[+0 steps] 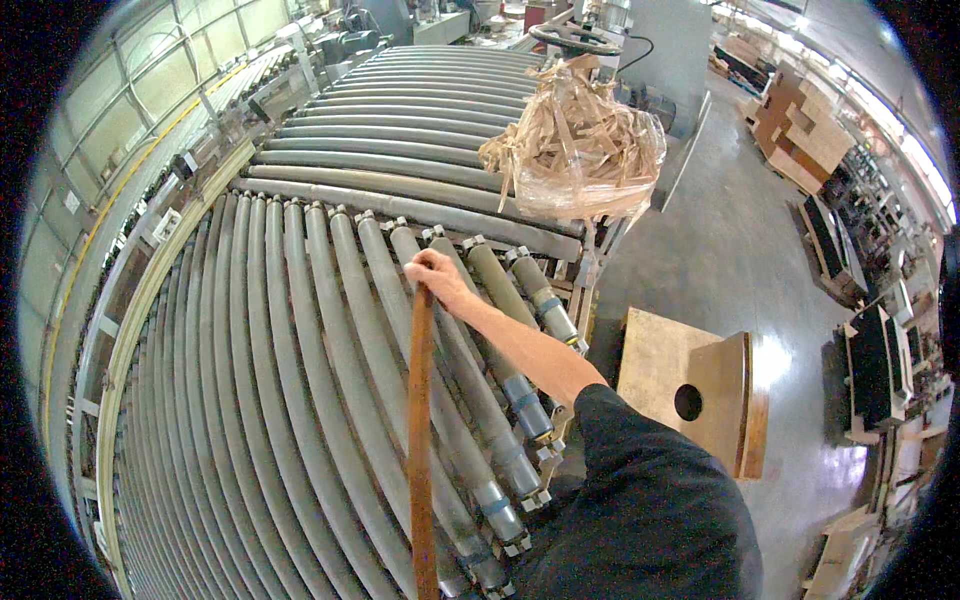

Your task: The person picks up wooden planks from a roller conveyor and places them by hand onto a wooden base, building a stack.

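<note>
My right hand point(436, 278) is closed around the upper end of a long, thin brown strip point(421, 440) that looks like wood. The strip runs down from my fist past the lower edge of the picture, above the grey rollers point(340, 330) of a roller conveyor. Bare forearm and a black sleeve point(640, 500) reach in from the lower right, crossing over the shorter rollers at the conveyor's right side. Whether the strip touches the rollers I cannot tell. My left hand is out of the picture.
A bundle of brown strips wrapped in clear film point(580, 150) stands beyond my hand at the conveyor's right. On the right is a wooden box with a round hole point(670, 365). Cardboard stacks point(800, 125) stand farther off. A pale rail point(130, 370) edges the conveyor's left.
</note>
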Action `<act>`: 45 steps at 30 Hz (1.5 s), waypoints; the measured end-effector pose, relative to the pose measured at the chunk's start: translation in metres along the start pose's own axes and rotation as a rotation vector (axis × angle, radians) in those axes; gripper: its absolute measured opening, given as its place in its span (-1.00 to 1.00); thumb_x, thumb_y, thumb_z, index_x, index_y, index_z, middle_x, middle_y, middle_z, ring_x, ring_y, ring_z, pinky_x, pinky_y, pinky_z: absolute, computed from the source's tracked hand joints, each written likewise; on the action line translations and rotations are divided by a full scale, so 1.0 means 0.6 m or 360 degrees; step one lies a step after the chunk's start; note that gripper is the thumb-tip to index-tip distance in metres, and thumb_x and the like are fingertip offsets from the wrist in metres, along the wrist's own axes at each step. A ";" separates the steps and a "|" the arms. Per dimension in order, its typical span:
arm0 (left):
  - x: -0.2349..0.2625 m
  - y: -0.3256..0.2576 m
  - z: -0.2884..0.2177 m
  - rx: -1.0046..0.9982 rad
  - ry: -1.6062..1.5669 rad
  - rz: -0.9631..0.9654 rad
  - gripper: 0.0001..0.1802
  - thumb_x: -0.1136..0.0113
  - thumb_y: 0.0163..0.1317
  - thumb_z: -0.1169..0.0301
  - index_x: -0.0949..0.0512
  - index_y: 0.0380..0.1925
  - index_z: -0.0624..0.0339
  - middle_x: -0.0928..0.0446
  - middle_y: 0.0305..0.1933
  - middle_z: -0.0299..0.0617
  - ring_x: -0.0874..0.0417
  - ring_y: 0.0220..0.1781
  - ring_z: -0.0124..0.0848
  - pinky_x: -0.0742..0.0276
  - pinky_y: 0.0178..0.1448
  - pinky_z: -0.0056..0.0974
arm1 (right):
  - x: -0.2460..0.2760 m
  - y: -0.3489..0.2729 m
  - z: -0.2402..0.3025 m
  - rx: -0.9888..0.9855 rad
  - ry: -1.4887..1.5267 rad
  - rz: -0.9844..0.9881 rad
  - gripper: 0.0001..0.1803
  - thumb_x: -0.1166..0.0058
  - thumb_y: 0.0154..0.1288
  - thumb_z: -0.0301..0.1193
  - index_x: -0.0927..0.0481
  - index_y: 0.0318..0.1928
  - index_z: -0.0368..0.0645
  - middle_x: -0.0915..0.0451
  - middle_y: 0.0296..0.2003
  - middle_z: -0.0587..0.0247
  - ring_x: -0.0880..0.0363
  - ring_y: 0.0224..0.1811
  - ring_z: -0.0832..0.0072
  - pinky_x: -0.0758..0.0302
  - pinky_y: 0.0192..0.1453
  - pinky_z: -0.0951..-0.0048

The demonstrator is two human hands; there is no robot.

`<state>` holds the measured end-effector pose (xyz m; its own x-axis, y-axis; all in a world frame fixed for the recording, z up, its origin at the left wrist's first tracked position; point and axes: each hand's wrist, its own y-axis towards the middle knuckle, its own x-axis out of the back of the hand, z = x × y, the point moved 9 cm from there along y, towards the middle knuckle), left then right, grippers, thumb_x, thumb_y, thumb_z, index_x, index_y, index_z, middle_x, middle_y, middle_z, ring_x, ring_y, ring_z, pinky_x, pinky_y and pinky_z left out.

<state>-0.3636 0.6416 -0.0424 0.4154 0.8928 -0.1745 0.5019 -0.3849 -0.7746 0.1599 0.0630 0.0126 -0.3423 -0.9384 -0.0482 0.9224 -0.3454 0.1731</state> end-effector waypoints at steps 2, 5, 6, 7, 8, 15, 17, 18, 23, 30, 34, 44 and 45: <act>-0.042 0.007 -0.064 0.0025 0.0181 -0.0043 -0.08 -0.50 0.17 0.42 -0.20 0.47 0.19 -0.56 0.04 -0.15 -0.64 -0.02 -0.32 -0.62 -0.07 -0.15 | 0.094 0.004 -0.014 0.0026 0.0381 -0.0221 -0.87 -0.13 0.38 -0.39 -0.60 -0.15 -0.15 -0.60 -0.33 0.36 -0.54 -0.25 0.56 -0.46 -0.02 0.47; -0.074 -0.025 -0.124 0.0022 0.0388 -0.0244 -0.13 -0.48 0.16 0.46 -0.23 0.44 0.14 -0.56 -0.09 -0.17 -0.64 -0.11 -0.35 -0.62 -0.16 -0.16 | 0.107 -0.038 0.019 -0.0090 0.0956 -0.0361 -0.81 -0.06 0.43 -0.36 -0.62 -0.10 -0.20 -0.65 -0.36 0.32 -0.59 -0.27 0.48 -0.53 -0.10 0.42; -0.080 -0.023 -0.131 -0.0025 0.0478 -0.0260 -0.17 -0.46 0.16 0.49 -0.26 0.41 0.14 -0.56 -0.11 -0.17 -0.64 -0.13 -0.36 -0.62 -0.17 -0.17 | 0.137 -0.043 0.041 -0.0018 0.1107 -0.0367 -0.79 -0.03 0.46 -0.35 -0.61 -0.06 -0.21 -0.65 -0.35 0.30 -0.59 -0.26 0.44 -0.56 -0.08 0.38; -0.085 -0.025 -0.131 -0.0063 0.0556 -0.0294 -0.20 -0.44 0.15 0.51 -0.28 0.39 0.14 -0.55 -0.12 -0.17 -0.64 -0.14 -0.36 -0.62 -0.18 -0.18 | 0.151 -0.051 0.068 0.0039 0.1266 -0.0357 -0.77 -0.01 0.48 -0.34 -0.59 -0.02 -0.21 -0.65 -0.34 0.29 -0.60 -0.25 0.40 -0.58 -0.06 0.33; -0.072 -0.013 -0.111 -0.0312 0.0544 -0.0251 -0.28 -0.38 0.13 0.58 -0.32 0.31 0.18 -0.53 -0.19 -0.18 -0.63 -0.20 -0.38 -0.62 -0.21 -0.20 | 0.179 -0.062 0.086 -0.0008 0.1186 -0.0462 -0.72 -0.03 0.48 -0.28 -0.57 0.01 -0.21 -0.65 -0.31 0.25 -0.60 -0.22 0.37 -0.61 -0.06 0.27; -0.100 -0.008 -0.207 -0.0891 0.0852 -0.0239 -0.47 -0.37 0.20 0.39 -0.54 0.20 0.14 -0.60 0.05 -0.22 -0.49 -0.29 -0.36 -0.51 -0.18 -0.12 | 0.404 -0.184 0.221 0.0157 0.0898 -0.0809 -0.78 -0.12 0.39 -0.22 -0.52 -0.27 -0.09 -0.63 -0.28 0.23 -0.58 -0.20 0.36 -0.54 -0.01 0.26; -0.175 -0.045 -0.264 -0.0808 0.0913 0.0013 -0.41 -0.40 0.24 0.31 -0.51 0.28 0.12 -0.61 0.19 -0.15 -0.64 -0.19 -0.34 -0.61 -0.10 -0.06 | 0.482 -0.229 0.245 0.0221 0.0827 -0.0902 -0.76 -0.13 0.38 -0.21 -0.49 -0.35 -0.07 -0.64 -0.30 0.22 -0.59 -0.19 0.36 -0.53 0.04 0.24; -0.187 -0.044 -0.252 -0.0659 0.0865 0.0236 -0.36 -0.43 0.22 0.24 -0.49 0.29 0.11 -0.60 0.19 -0.14 -0.64 -0.06 -0.31 -0.60 0.02 -0.05 | 0.498 -0.247 0.272 0.0339 0.0773 -0.0850 -0.72 -0.14 0.38 -0.19 -0.47 -0.38 -0.07 -0.64 -0.31 0.21 -0.60 -0.16 0.36 -0.52 0.08 0.24; -0.223 0.028 -0.152 -0.0584 0.0579 0.0701 -0.37 -0.44 0.24 0.10 -0.51 0.21 0.16 -0.63 0.03 -0.15 -0.65 0.04 -0.24 -0.59 0.11 -0.01 | 0.626 -0.417 0.391 0.0474 0.0576 -0.1221 -0.63 -0.16 0.37 -0.06 -0.55 -0.18 -0.13 -0.67 -0.27 0.17 -0.64 -0.24 0.31 -0.58 0.02 0.14; -0.302 0.033 -0.225 -0.0810 0.1078 0.0778 -0.37 -0.56 0.08 0.22 -0.54 0.09 0.30 -0.67 -0.08 -0.07 -0.68 -0.04 -0.30 -0.56 0.09 -0.18 | 0.588 -0.577 0.623 0.0713 0.1010 -0.0549 -0.39 0.01 0.46 0.12 -0.48 0.21 -0.10 -0.57 0.11 0.15 -0.54 0.14 0.24 -0.41 0.30 0.07; -0.475 0.007 -0.346 -0.1536 0.1194 0.0568 -0.46 -0.50 0.13 0.30 -0.52 0.04 0.33 -0.67 -0.11 -0.13 -0.66 -0.06 -0.32 -0.56 0.06 -0.18 | 0.515 -0.769 0.498 0.0739 0.0712 -0.0672 -0.31 0.18 0.52 0.14 -0.40 0.34 -0.15 -0.51 0.27 0.06 -0.41 0.32 0.26 -0.26 0.39 0.12; -0.871 -0.090 -0.285 -0.2053 0.0301 0.0873 -0.55 -0.41 0.20 0.56 -0.40 0.02 0.28 -0.62 -0.13 -0.19 -0.65 -0.11 -0.43 -0.57 0.07 -0.30 | 0.309 -1.120 0.342 0.0222 0.2049 -0.0956 -0.18 0.38 0.56 0.19 -0.16 0.49 -0.21 -0.33 0.43 0.04 -0.32 0.45 0.17 -0.24 0.52 0.10; -0.905 -0.109 -0.256 -0.2053 0.0262 0.0909 -0.54 -0.42 0.19 0.56 -0.40 0.02 0.28 -0.62 -0.14 -0.18 -0.66 -0.11 -0.42 -0.57 0.07 -0.30 | 0.336 -1.149 0.351 0.0252 0.1996 -0.1014 -0.20 0.37 0.56 0.18 -0.20 0.48 -0.20 -0.35 0.42 0.07 -0.34 0.44 0.19 -0.25 0.51 0.10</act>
<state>-0.5053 0.1463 0.1964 0.8305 0.5419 -0.1288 0.5300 -0.6977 0.4821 -0.5825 0.1149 0.0909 -0.2249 -0.0437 -0.9734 0.6141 -0.7820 -0.1068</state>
